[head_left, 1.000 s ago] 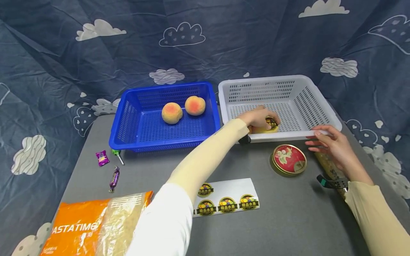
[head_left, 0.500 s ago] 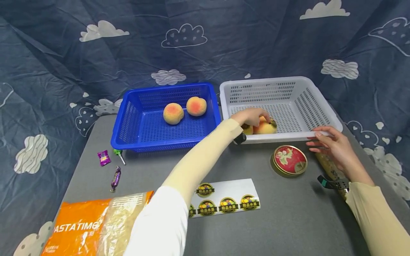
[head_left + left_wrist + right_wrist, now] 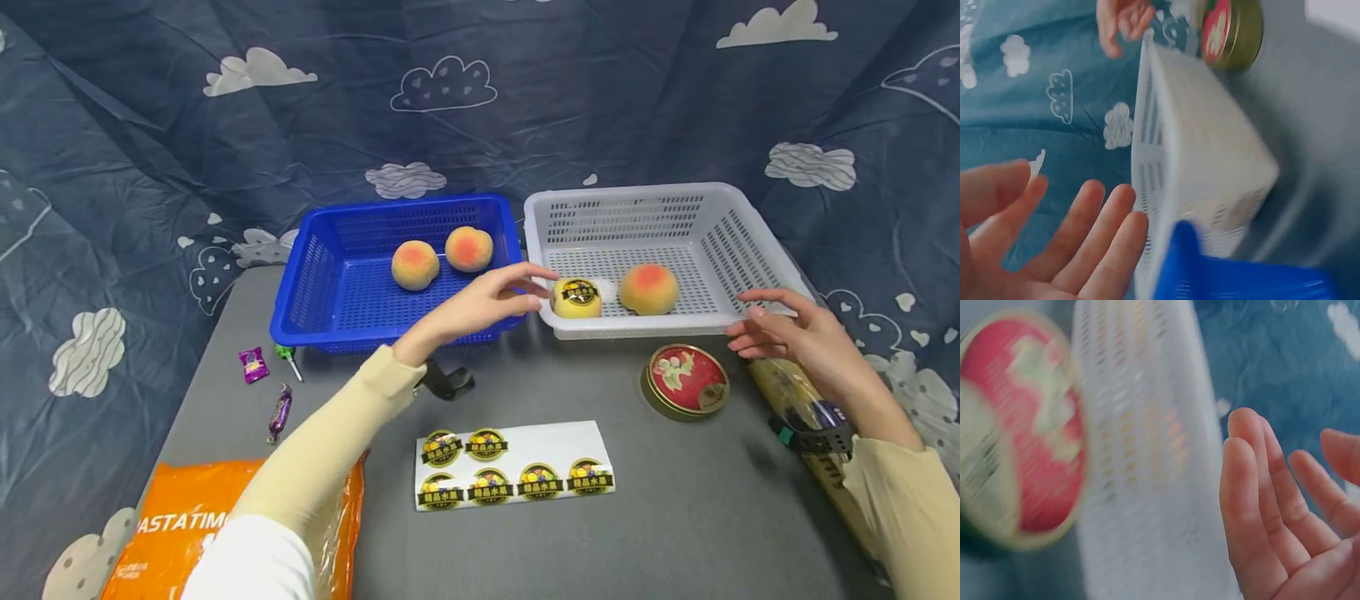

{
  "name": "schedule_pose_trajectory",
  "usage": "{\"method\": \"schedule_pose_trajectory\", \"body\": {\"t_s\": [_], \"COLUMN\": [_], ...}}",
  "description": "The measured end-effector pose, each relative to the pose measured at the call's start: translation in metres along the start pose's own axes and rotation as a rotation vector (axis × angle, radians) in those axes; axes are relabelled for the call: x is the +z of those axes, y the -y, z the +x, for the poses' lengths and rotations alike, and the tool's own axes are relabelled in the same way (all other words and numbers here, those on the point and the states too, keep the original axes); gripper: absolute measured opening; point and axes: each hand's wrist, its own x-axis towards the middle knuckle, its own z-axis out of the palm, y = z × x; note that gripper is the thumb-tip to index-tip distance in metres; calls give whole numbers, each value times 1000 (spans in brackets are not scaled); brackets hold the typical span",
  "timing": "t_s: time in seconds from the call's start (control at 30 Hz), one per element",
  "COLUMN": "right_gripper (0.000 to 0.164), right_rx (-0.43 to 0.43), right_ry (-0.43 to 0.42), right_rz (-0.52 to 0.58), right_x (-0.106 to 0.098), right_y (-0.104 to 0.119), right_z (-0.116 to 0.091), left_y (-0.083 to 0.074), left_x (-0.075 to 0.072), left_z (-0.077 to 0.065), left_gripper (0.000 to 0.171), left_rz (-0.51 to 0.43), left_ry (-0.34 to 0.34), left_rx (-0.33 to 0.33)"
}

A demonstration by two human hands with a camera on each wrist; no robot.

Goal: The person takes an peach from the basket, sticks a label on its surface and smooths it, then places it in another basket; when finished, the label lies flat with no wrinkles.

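Now the red-topped peach (image 3: 648, 290) has been released in the white basket (image 3: 630, 195), so placing looks done; left grip (image 3: 491, 298) is drawn back, spread, right grip (image 3: 813, 340) also spread.

White basket (image 3: 675, 325) and blue basket (image 3: 337, 340) smooth plastic, perforated; peaches (image 3: 648, 289) matt, the sticker (image 3: 580, 291) on one glossy. Sheet (image 3: 555, 442) looks like smooth white paper, tin (image 3: 685, 383) looks metal with a shiny gold-toned side, bag (image 3: 187, 492) glossy crinkled plastic film, candy wrappers (image 3: 253, 365) shiny. Table (image 3: 675, 517) matt, smooth, backdrop (image 3: 600, 83) creased cloth, sleeves (image 3: 315, 450) matt cloth, lightly wrinkled
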Motion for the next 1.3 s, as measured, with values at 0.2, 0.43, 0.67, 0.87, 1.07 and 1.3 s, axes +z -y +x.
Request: {"method": "schedule_pose_trajectory", "body": {"t_s": [0.2,0.43,0.67,0.87,1.07,1.3], "right_gripper": [30,35,45,52,59,67], "right_rx": [-160,-215,-159,-23,163,347], "right_ry": [101,148,250,286,230,121], "right_rz": [1,-157,-106,-68,12,15], "right_x": [34,92,157,217,261,284], "right_y": [37,74,96,91,68,41], "right_z": [29,93,167,215,236,240], "left_y": [27,59,78,82,75,60], "left_x": [6,-3,-22,-24,-22,-19], "left_z": [-67,-118,-136,-135,-133,-135], "left_gripper": [44,53,57,53,47,48], "left_rz": [-298,-383,-419,-387,-374,-392], "left_ry": [-121,-286,-494,-585,-617,-605], "left_rx": [-97,-185,-223,-225,-241,-251]}}
